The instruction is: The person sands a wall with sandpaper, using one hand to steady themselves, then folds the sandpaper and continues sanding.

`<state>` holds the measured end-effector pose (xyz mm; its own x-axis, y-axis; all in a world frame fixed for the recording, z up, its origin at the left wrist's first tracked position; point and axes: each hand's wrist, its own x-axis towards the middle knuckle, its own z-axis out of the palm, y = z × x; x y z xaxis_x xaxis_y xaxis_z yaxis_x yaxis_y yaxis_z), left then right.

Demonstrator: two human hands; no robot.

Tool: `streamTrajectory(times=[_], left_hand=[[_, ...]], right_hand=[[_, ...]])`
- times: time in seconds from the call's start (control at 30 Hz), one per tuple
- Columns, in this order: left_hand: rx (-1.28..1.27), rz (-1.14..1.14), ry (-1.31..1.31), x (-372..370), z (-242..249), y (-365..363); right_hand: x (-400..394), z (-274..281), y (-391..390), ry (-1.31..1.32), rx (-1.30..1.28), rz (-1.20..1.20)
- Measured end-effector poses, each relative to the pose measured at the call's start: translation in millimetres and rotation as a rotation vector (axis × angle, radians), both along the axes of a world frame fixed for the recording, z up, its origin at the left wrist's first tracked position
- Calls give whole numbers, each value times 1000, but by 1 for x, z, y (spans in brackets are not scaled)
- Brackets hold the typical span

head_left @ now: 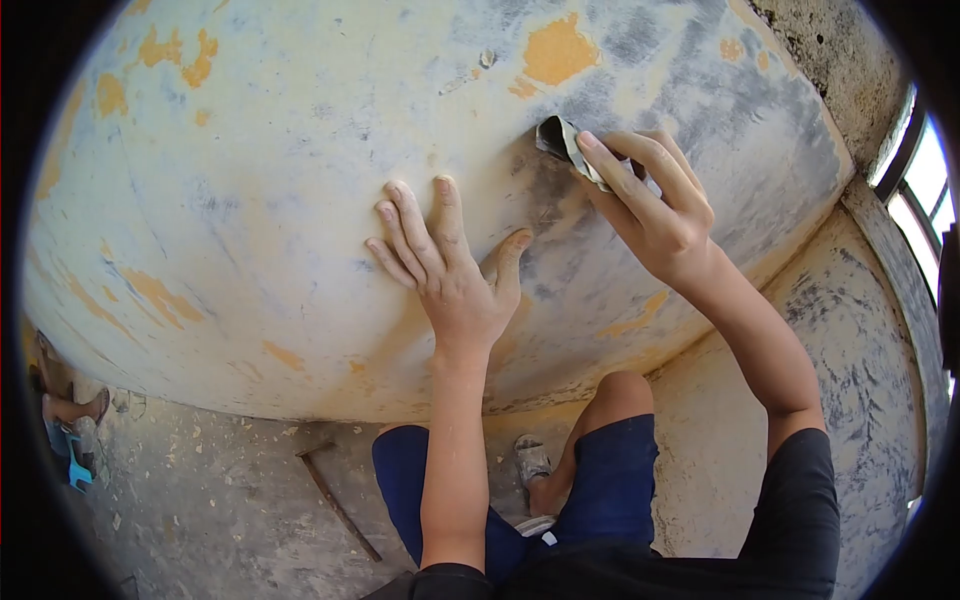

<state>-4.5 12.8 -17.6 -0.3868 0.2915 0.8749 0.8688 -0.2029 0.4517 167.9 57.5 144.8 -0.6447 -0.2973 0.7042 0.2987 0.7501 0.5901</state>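
The folded sandpaper (562, 142), pinched in the right hand (655, 215), is best kept flat on the wall (280, 200), steadied by the splayed, empty left hand (450, 270).

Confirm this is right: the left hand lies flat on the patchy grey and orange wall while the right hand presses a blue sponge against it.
Not a blue sponge: the head view shows the right hand pressing a folded dark grey piece of sandpaper against the patchy grey and orange wall. The left hand does lie flat on it.
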Motion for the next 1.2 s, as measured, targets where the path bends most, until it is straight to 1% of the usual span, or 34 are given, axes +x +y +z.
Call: streamTrajectory(times=[0.07,0.13,0.23,0.37,0.43,0.53,0.57,0.67,0.73,0.8,0.87,0.97,1.0,1.07,1.13,1.2], left_hand=[[35,-23,-17,1,-1,1],[32,13,-4,0,-1,3],[6,35,-20,3,3,1],[1,48,-12,2,0,1],[5,33,-2,1,1,1],[-11,31,-13,3,2,-1],[-12,28,-11,3,2,0],[26,26,-24,3,2,0],[-61,19,-1,1,3,-3],[-19,26,-9,1,2,0],[21,30,-18,2,1,0],[7,25,-9,-1,1,0],[13,22,-10,-1,0,0],[17,13,-9,2,0,2],[18,24,-27,3,2,1],[-30,23,-7,1,2,-2]], right_hand=[[-5,4,0,-18,-22,-29],[-41,23,2,-6,73,99],[-73,36,6,41,127,143],[-23,22,-3,-14,66,73],[6,13,-2,-67,5,-22],[-6,22,2,-86,52,-6],[-27,31,3,-86,88,103],[-74,47,1,-34,101,125],[-67,46,0,-30,93,121],[-50,43,-2,-34,91,127],[-12,30,0,-53,24,1],[3,24,2,-56,15,-47],[-7,28,1,-54,14,-49],[-42,42,2,-33,142,73],[-64,54,0,-29,135,86],[-60,55,-1,-21,136,101]])
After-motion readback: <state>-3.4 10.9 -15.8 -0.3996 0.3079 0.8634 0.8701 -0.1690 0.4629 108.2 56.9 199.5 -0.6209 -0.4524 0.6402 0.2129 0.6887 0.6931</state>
